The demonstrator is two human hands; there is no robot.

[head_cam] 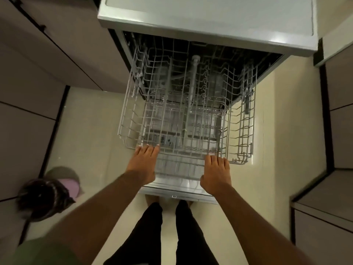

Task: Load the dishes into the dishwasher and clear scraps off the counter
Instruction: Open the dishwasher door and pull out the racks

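**Both hands on the pulled-out rack**

The white wire dishwasher rack (187,115) stands drawn out over the lowered door (179,190), no dishes in it. The left hand (144,162) at 7 o'clock and the right hand (216,174) at 5 o'clock rest on its near rim, fingers (148,149) extended flat, not clenched.

pale cream floor (91,131), glossy, dim warm light with soft reflections. grey-brown cabinet fronts (34,77) along the left, split by dark seams, with a dark handle (43,28) far left. more grey cabinets (340,115) on the right, edged by a dark strip. near left on the floor, a bin lined with a black bag (44,197), something lilac (69,185) just beside it.
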